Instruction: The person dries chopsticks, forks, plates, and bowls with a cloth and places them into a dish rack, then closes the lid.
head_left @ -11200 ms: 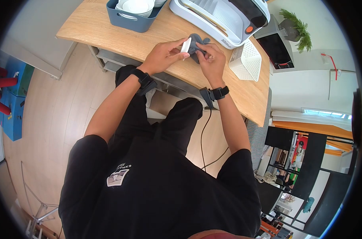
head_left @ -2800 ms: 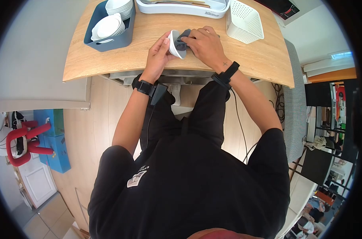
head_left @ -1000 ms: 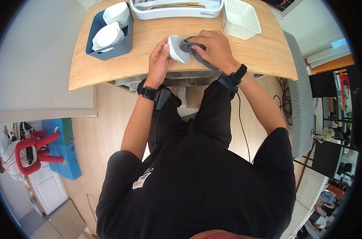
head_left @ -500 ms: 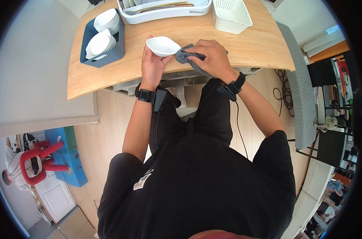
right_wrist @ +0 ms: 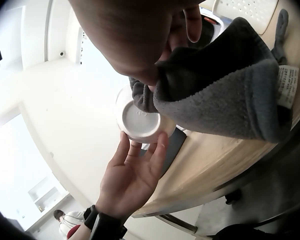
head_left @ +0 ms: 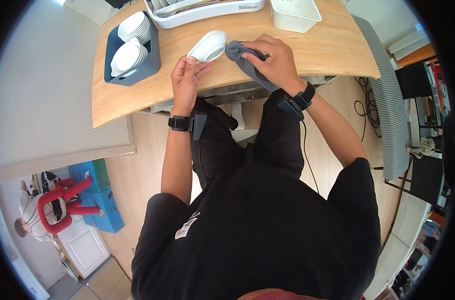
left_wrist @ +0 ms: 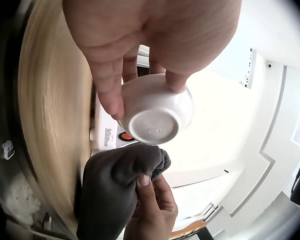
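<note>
My left hand (head_left: 185,80) holds a small white bowl (head_left: 208,46) by its rim, thumb on one side and fingers on the other. The bowl is tipped so its underside and round foot ring show in both wrist views. To its right, my right hand (head_left: 277,61) pinches a bunched grey cloth (head_left: 251,62) between thumb and fingers. One end of the cloth hangs down toward the table edge, and its bunched tip is close beside the bowl. In the right wrist view a white label (right_wrist: 288,86) shows on the cloth (right_wrist: 225,90).
A blue-grey tub (head_left: 152,59) with stacked white bowls (head_left: 129,54) stands at the left of the wooden table (head_left: 122,102). Behind are a white dish rack (head_left: 207,16) and a white perforated basket (head_left: 295,20). A person (head_left: 31,212) is at the far left.
The bowl has turned from showing its inside to showing its underside, rising a little. The cloth has come away from its inside and now sits beside it, still in my right hand.
</note>
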`<state>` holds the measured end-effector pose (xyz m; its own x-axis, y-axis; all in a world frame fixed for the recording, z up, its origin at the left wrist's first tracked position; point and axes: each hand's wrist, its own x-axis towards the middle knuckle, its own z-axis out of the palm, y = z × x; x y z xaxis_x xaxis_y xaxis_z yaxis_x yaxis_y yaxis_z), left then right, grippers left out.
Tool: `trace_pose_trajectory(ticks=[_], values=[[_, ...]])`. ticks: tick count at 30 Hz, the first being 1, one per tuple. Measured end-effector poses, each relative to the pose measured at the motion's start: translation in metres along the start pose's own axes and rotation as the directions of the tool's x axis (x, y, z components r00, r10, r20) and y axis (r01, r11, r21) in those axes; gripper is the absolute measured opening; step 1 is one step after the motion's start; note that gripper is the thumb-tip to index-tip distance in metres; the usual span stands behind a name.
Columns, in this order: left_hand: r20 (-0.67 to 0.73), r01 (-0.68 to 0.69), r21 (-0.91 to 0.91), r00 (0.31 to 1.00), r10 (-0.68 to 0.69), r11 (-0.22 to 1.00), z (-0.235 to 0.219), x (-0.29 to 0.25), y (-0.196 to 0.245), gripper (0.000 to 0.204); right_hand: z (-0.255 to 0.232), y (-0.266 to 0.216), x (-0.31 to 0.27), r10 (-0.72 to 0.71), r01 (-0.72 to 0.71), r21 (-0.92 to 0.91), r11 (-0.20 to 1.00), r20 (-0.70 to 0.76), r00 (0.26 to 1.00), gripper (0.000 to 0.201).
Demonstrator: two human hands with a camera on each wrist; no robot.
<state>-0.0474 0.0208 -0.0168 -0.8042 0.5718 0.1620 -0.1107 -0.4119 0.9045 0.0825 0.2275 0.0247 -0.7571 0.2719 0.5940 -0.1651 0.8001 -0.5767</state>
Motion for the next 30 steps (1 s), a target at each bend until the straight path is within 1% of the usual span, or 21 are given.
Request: trace_pose_trajectory(ticks=[3,5,9,11,12,14,15,17,18,20,21,23,24,26,27,29,30], values=[[-0.004,0.021,0.066,1.000,-0.021,0.998,0.003,-0.005,0.002,0.031,0.004,-0.002,0.000,-0.011,0.010,-0.006,1.000,-0.010,1.000,0.027],[0.016,0.036,0.198,0.999,-0.039,0.980,0.001,-0.008,0.001,0.029,0.005,-0.006,0.004,-0.032,0.032,0.010,0.999,-0.042,0.999,0.026],[0.024,0.044,0.259,0.998,-0.052,0.965,-0.002,-0.012,0.009,0.030,0.001,-0.009,0.008,-0.072,0.073,0.001,0.997,-0.061,0.995,0.026],[0.015,0.026,0.378,0.999,-0.034,0.925,0.002,-0.014,0.020,0.031,0.000,-0.011,0.010,-0.108,0.109,0.008,0.994,-0.089,0.990,0.026],[0.014,0.027,0.379,0.999,-0.035,0.925,0.001,-0.014,0.023,0.031,-0.002,-0.013,0.011,-0.108,0.109,0.009,0.994,-0.089,0.990,0.026],[0.045,-0.018,0.499,0.999,-0.005,0.867,0.003,-0.016,0.029,0.028,-0.005,-0.017,0.013,-0.131,0.133,0.008,0.991,-0.125,0.983,0.026],[0.045,-0.017,0.499,0.999,-0.006,0.866,0.006,-0.017,0.032,0.028,-0.004,-0.018,0.014,-0.130,0.132,0.009,0.991,-0.125,0.984,0.026],[0.094,-0.067,0.559,0.995,0.017,0.827,0.013,-0.021,0.037,0.024,-0.002,-0.018,0.014,-0.230,0.221,-0.079,0.972,-0.136,0.964,0.024],[0.096,-0.066,0.559,0.995,0.015,0.827,0.012,-0.022,0.038,0.024,-0.002,-0.017,0.014,-0.228,0.218,-0.080,0.973,-0.137,0.964,0.024],[0.094,-0.035,0.471,0.996,-0.011,0.882,0.009,-0.023,0.039,0.026,-0.004,-0.013,0.016,-0.253,0.227,-0.159,0.961,-0.174,0.952,0.022],[0.093,-0.034,0.471,0.996,-0.011,0.882,0.009,-0.024,0.039,0.026,-0.005,-0.012,0.017,-0.253,0.227,-0.159,0.961,-0.174,0.952,0.022],[0.036,0.039,0.188,0.998,-0.046,0.981,0.007,-0.024,0.037,0.026,-0.007,-0.010,0.018,-0.270,0.226,-0.229,0.947,-0.185,0.945,0.020],[0.036,0.038,0.188,0.998,-0.046,0.981,0.006,-0.023,0.038,0.026,-0.007,-0.009,0.017,-0.271,0.226,-0.229,0.947,-0.185,0.945,0.020],[0.043,0.016,-0.071,0.999,-0.013,0.997,0.006,-0.020,0.039,0.025,-0.006,-0.008,0.013,-0.277,0.239,-0.245,0.940,-0.132,0.952,0.020],[0.044,0.016,-0.071,0.999,-0.012,0.997,0.007,-0.019,0.039,0.025,-0.005,-0.008,0.012,-0.277,0.240,-0.245,0.939,-0.132,0.952,0.020],[0.044,0.078,-0.190,0.997,-0.071,0.979,0.015,-0.018,0.043,0.024,-0.003,-0.010,0.009,-0.283,0.257,-0.205,0.944,-0.107,0.953,0.020],[0.043,0.076,-0.189,0.997,-0.069,0.979,0.020,-0.018,0.044,0.024,-0.002,-0.010,0.008,-0.284,0.258,-0.204,0.944,-0.107,0.953,0.020]])
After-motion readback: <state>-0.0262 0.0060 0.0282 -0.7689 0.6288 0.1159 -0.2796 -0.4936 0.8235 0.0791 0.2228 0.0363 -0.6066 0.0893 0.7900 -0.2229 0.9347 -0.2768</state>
